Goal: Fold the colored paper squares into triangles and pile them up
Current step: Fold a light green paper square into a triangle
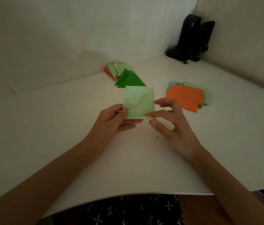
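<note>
While the left hand is gripping the pale green paper square, the right hand is pinching its near corner.

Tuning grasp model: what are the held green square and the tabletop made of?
Light green square: thin matte paper; it shows creases and buckles. Tabletop: smooth white with no visible grain, probably laminate or painted board; cannot tell which.
</note>
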### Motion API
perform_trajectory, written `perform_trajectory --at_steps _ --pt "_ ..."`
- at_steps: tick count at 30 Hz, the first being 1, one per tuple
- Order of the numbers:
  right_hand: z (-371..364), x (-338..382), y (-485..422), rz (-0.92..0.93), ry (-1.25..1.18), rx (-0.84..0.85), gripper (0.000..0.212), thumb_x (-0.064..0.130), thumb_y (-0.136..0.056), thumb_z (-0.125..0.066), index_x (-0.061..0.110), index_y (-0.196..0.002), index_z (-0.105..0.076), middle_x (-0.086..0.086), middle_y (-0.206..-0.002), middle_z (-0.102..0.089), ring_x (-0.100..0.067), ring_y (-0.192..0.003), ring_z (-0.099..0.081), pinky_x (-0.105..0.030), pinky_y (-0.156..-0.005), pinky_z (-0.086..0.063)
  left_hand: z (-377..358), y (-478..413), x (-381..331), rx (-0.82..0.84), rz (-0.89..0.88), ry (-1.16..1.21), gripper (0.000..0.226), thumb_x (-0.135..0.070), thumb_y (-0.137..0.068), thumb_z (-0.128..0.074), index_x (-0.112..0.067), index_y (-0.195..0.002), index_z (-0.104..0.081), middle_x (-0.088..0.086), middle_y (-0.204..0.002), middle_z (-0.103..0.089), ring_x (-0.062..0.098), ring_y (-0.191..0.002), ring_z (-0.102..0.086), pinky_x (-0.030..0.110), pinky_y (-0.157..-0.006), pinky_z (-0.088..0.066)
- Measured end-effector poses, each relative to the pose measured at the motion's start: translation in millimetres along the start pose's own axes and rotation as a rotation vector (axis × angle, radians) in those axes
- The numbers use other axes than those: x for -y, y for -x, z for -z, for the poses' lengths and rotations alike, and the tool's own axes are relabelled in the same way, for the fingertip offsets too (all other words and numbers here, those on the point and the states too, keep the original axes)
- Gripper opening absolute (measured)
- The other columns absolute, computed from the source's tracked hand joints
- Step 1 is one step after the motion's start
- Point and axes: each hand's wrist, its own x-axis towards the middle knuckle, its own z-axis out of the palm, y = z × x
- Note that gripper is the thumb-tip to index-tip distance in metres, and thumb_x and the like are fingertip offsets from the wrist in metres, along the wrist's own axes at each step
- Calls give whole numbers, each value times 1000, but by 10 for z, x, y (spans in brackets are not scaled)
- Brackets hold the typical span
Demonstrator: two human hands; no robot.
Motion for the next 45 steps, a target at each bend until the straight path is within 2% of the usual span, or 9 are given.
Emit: perform_trajectory --at_steps 9,12,16,25,30,33,38,40,45 --pt "-65 128 -53 -223 -210 -81 10 27 -87 -63 26 -81 -54 12 -93 -58 1 -81 -55 -14 -70 -42 -66 31 -17 146 79 53 25 -4 -95 -39 -13 -106 -59 -1 -95 -73 22 -87 -70 22 -68 -55" --pt "-117 172 -61 -292 -359 -102 19 9 -87 -65 20 -80 -50 -2 -71 -54 -10 -62 -46 -20 -52 -39 -65 28 -27 129 92 91 22 -9 -93 -42 -9 -105 -60 3 -93 -73 24 -85 -71 24 -67 -56" --pt "-152 193 -45 -309 -423 -128 27 5 -87 -64 24 -89 -45 -7 -68 -62 -19 -60 -49 -31 -53 -40 -85 40 -15 105 73 3 34 -24 -77 -60 -5 -105 -60 5 -94 -73 23 -87 -70 23 -69 -56" --pt "-79 170 -40 -234 -468 -65 20 -2 -93 -50 17 -90 -57 1 -61 -65 -15 -55 -61 -25 -54 -43 -51 31 5 16 0 -50 16 -3 -89 -54 -13 -100 -61 6 -78 -73 20 -72 -71 21 -60 -54" --pt "57 73 -38 -240 -625 7 38 -4 -72 -41 16 -95 -64 5 -99 -67 -16 -79 -64 -23 -64 -44 39 10 -51 -33 16 -28 20 3 -91 -47 -7 -89 -63 8 -64 -68 13 -51 -62 19 -49 -48" --pt "49 79 -41 -232 -594 73 32 -2 -74 -56 13 -102 -62 -1 -123 -57 -11 -85 -60 -20 -73 -47 62 -2 -83 -33 59 -21 21 5 -91 -45 -6 -85 -62 8 -59 -66 11 -44 -55 19 -42 -43" --pt "-19 120 -29 -212 -508 -18 5 18 -79 -69 15 -80 -66 13 -87 -64 -1 -72 -55 -13 -68 -42 25 11 -94 34 88 -62 21 3 -92 -44 -5 -83 -62 5 -61 -66 10 -40 -51 17 -37 -35" --pt "-19 108 -31 -232 -478 -85 10 23 -82 -67 17 -74 -66 12 -70 -62 -3 -62 -49 -14 -61 -38 15 17 -97 64 116 -40 21 1 -92 -44 -6 -84 -62 1 -61 -65 11 -40 -54 17 -35 -35" --pt "-25 100 -43 -265 -547 -90 13 24 -89 -57 19 -82 -68 8 -75 -61 -8 -66 -50 -18 -61 -41 -3 44 -75 120 68 -179 18 0 -93 -45 -6 -89 -61 2 -63 -67 7 -39 -51 16 -36 -36"
